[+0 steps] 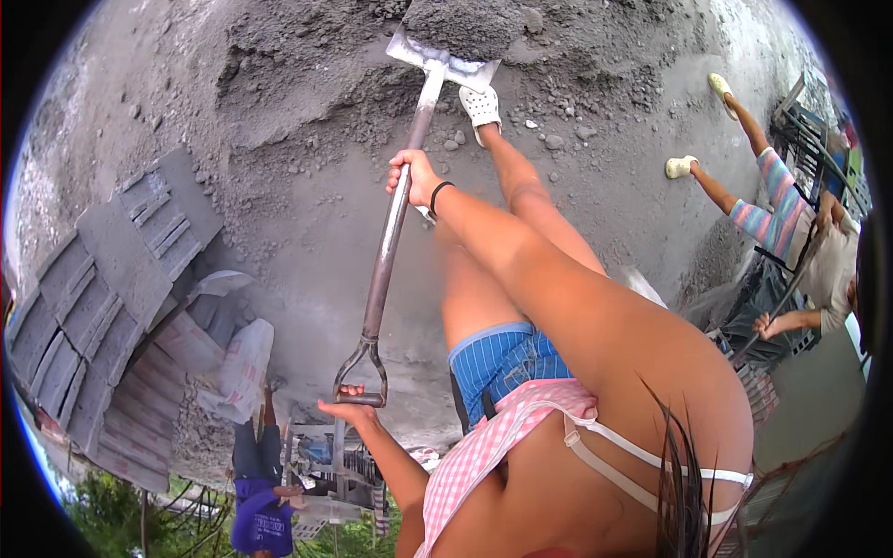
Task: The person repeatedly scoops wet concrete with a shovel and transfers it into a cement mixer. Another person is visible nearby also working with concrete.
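Observation:
A shovel (395,219) with a long worn metal shaft slants across the middle of the head view. My right hand (414,177), a dark band at its wrist, is closed round the upper shaft. At the near end my left hand (352,406) holds the crossbar of the D-shaped handle, its fingers only partly showing. The shovel's blade (445,61) is at the foot of a heap of grey sand (316,74); dark grey sand lies on or against it, and its far part is hard to make out. My foot in a white clog (481,107) stands right beside the blade.
Grey concrete blocks (121,251) are stacked at the left, with torn pale sacks (246,363) beside them. At the right a co-worker in striped shorts (781,205) holds a long pole. Another person in a purple shirt (260,516) is at the lower left. Small stones (554,142) dot the ground.

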`<action>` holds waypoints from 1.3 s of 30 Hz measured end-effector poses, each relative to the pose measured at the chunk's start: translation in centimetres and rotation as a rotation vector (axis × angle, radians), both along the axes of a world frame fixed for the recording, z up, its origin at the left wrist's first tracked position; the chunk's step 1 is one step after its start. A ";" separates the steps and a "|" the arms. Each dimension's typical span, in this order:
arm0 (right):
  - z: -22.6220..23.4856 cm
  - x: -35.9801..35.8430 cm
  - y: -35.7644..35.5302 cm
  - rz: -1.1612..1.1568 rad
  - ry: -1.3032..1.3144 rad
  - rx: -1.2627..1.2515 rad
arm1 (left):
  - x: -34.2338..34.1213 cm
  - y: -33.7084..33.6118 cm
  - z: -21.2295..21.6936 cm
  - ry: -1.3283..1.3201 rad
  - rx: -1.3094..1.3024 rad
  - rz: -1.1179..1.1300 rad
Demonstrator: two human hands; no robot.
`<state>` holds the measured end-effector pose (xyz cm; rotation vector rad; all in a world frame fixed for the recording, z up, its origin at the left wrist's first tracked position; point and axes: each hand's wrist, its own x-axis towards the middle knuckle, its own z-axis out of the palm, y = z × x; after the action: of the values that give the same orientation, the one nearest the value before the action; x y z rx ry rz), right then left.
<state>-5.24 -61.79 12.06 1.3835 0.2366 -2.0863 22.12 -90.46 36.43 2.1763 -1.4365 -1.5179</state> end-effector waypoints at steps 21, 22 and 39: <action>44.4 53.9 27.1 -1.375 0.374 0.786 | 2.4 18.9 16.2 0.327 0.451 -1.289; 45.8 58.7 27.0 -1.414 0.480 0.856 | 4.2 21.1 16.9 0.391 0.516 -1.346; 50.5 113.6 5.9 -2.366 1.137 1.210 | 38.7 42.1 35.8 2.198 1.361 -2.590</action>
<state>108.32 -55.87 62.55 0.0873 -0.0723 1.0862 60.81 -48.38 72.27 2.0240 0.4012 1.3075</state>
